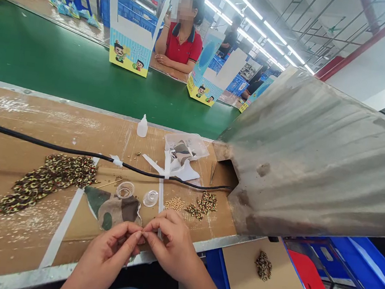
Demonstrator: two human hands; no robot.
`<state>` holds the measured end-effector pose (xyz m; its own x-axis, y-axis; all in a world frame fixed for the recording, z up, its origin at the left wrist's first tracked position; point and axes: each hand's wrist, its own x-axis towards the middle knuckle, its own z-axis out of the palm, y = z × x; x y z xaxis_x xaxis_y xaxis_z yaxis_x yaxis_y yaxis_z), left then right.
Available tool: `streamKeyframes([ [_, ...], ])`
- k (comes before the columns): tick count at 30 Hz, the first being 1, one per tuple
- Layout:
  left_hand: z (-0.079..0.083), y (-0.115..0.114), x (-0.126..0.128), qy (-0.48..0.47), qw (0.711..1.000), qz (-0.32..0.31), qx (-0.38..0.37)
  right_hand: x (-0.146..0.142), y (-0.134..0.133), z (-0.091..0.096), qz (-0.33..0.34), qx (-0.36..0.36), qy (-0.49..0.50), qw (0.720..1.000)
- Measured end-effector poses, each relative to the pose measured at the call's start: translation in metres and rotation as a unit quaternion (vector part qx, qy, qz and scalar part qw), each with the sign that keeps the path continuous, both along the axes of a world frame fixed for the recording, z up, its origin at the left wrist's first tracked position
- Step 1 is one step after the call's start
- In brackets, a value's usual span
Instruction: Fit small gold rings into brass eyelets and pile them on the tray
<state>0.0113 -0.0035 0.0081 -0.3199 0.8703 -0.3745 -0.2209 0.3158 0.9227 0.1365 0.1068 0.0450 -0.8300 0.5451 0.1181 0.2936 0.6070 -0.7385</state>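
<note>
At the table's front edge, my left hand (110, 252) and my right hand (173, 243) meet fingertip to fingertip. Both are closed in a pinch; whatever lies between the fingers is too small or hidden to name. Just beyond them a camouflage cloth (120, 211) lies on the cardboard. A small clear dish (125, 189) sits against the cloth, with another clear cup (150, 198) to its right. Past my right hand are a patch of small tan beads (174, 203) and a cluster of small dark-and-yellow pieces (207, 202).
A large pile of dark-and-yellow pieces (47, 181) spreads at left. A black cable (73, 150) crosses the table into a metal housing (308, 162). Behind stand a white dropper bottle (142, 126), a plastic tray (201, 145) and a green belt (65, 72) carrying printed boxes (130, 51). A person sits opposite.
</note>
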Motion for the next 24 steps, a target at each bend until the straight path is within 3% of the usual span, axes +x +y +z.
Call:
streamKeyframes([
  [5, -0.0021, -0.0021, 0.003, -0.022, 1.0, 0.02, -0.001, -0.0004, -0.0031, -0.0035, 0.003, 0.075, 0.032, 0.997],
  [10, 0.0048, -0.0006, 0.0034, -0.069, 0.997, 0.017, 0.003, -0.002, -0.0021, -0.0052, 0.01, 0.021, 0.016, 1.0],
  [15, 0.0013, -0.0006, 0.003, -0.066, 0.997, 0.028, -0.007, -0.003, -0.0017, -0.006, 0.016, 0.004, 0.015, 1.0],
  [24, 0.001, -0.0007, 0.007, -0.024, 0.997, 0.076, 0.002, -0.0065, -0.0077, -0.0098, 0.004, 0.149, 0.024, 0.989],
])
